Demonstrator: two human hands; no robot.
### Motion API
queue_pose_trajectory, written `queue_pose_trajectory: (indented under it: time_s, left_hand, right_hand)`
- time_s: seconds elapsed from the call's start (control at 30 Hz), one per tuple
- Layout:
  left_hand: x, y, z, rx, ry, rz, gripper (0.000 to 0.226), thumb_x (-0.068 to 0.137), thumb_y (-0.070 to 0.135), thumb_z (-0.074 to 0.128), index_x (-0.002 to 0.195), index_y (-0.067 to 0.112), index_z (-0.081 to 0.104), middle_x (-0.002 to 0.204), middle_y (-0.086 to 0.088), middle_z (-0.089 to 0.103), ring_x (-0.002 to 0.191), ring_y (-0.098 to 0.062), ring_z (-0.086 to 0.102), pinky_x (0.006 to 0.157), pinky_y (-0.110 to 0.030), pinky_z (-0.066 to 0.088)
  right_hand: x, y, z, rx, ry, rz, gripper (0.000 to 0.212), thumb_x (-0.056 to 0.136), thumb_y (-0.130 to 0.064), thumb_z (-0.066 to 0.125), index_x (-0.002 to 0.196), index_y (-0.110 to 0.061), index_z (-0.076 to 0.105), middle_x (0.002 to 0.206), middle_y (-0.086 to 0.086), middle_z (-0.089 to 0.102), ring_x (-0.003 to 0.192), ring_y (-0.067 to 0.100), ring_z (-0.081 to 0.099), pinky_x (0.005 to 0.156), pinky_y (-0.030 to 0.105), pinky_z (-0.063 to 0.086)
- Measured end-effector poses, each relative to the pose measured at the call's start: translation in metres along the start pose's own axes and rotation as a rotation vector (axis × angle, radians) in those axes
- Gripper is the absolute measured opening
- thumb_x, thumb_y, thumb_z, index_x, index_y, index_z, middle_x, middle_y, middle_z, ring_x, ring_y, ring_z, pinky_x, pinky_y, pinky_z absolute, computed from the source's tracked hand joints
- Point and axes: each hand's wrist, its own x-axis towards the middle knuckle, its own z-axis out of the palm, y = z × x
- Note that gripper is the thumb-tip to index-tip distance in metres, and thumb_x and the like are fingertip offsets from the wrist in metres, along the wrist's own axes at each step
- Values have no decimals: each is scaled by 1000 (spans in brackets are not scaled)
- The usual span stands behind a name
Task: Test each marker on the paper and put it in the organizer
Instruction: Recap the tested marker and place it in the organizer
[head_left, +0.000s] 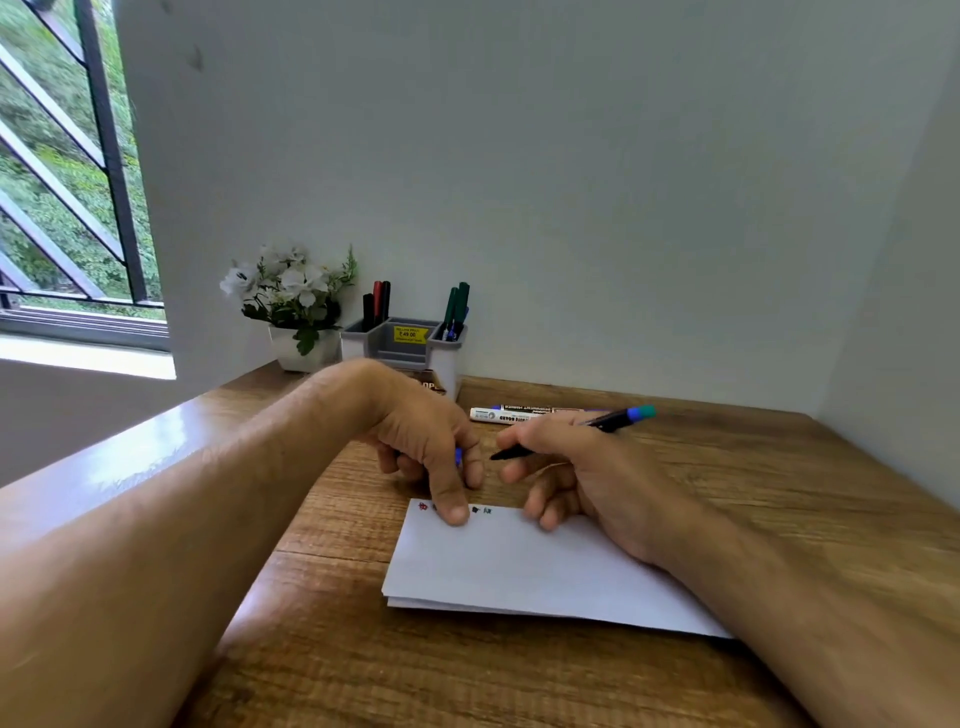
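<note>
My right hand (576, 467) grips a thin black marker (613, 421) with a blue and teal end, its bare tip pointing left just above the table. My left hand (431, 441) is closed on a small blue cap (458, 457), and its thumb presses the top edge of the white paper (519, 566). Small red and dark test marks (480, 511) sit along that edge. The grey organizer (410, 345) stands at the back by the wall, with red and black markers (377, 304) in its left cup and green ones (457, 306) in its right cup.
White-bodied markers (511, 414) lie on the wooden table (727, 493) behind my right hand. A white pot of white flowers (293, 306) stands left of the organizer. Walls close the back and right; a window is at the left.
</note>
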Motion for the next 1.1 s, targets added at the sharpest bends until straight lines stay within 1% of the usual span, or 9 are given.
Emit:
queue_pose_trajectory:
  time_s: [0.07, 0.1, 0.2, 0.27, 0.33, 0.43, 0.57, 0.9, 1.1]
  left_hand:
    - [2, 4, 1, 71, 11, -23, 36, 78, 21, 81, 103, 27, 56, 95, -8, 51, 59, -10, 42, 56, -24, 38]
    - [3, 6, 1, 85, 16, -30, 37, 77, 21, 82, 103, 27, 56, 95, -7, 52, 59, -10, 43, 56, -24, 38]
    - [5, 8, 2, 71, 9, -24, 37, 76, 19, 83, 100, 27, 57, 77, -1, 51, 53, -9, 41, 51, -22, 34]
    - [5, 9, 3, 55, 2, -16, 37, 76, 16, 83, 101, 26, 57, 70, 0, 50, 50, -9, 39, 47, -21, 31]
    - [5, 10, 4, 67, 7, -16, 37, 76, 15, 82, 101, 26, 57, 76, -3, 51, 52, -10, 41, 49, -22, 33]
    - [6, 11, 4, 106, 22, -22, 36, 77, 17, 81, 101, 28, 57, 94, -10, 52, 62, -13, 45, 58, -24, 39]
    - [6, 11, 4, 111, 32, -16, 35, 77, 17, 81, 100, 29, 57, 96, -9, 54, 66, -13, 47, 60, -25, 41]
    - [7, 11, 5, 125, 44, -19, 38, 76, 18, 82, 103, 29, 58, 100, -10, 51, 69, -15, 46, 61, -26, 42]
    - [6, 12, 5, 119, 38, -18, 35, 78, 16, 80, 101, 28, 57, 99, -10, 52, 65, -13, 46, 60, -26, 41]
  right_hand:
    - [-1, 0, -1, -55, -34, -44, 18, 94, -20, 65, 81, -12, 73, 67, 15, 68, 42, 21, 58, 39, 25, 46]
    - [-1, -1, -2, -80, -62, -58, 16, 92, -19, 67, 78, -13, 70, 65, 16, 67, 42, 22, 58, 39, 24, 46]
    - [-3, -2, -2, -158, -154, -51, 4, 79, -15, 69, 80, -13, 66, 68, 21, 70, 45, 24, 62, 41, 26, 49]
    - [-3, -2, -1, -214, -176, -42, 3, 73, -13, 66, 73, -16, 65, 71, 21, 72, 47, 23, 62, 42, 26, 49]
    - [-1, -1, -1, -279, -164, -51, 15, 70, -13, 63, 61, -24, 62, 67, 16, 72, 42, 18, 57, 39, 23, 43]
    - [0, 0, 0, -372, -134, -55, 14, 65, -19, 64, 53, -25, 59, 57, 8, 69, 37, 9, 47, 37, 17, 34]
    - [3, 0, 1, -421, -123, -56, 14, 64, -22, 65, 51, -25, 60, 52, 3, 66, 41, 4, 50, 40, 17, 37]
    - [3, -1, 2, -443, -141, -45, 16, 62, -21, 67, 50, -23, 57, 49, 1, 64, 36, 2, 47, 37, 14, 34]
    - [5, 1, 2, -466, -133, -39, 14, 57, -32, 69, 54, -23, 58, 54, 3, 68, 37, 2, 46, 38, 16, 32]
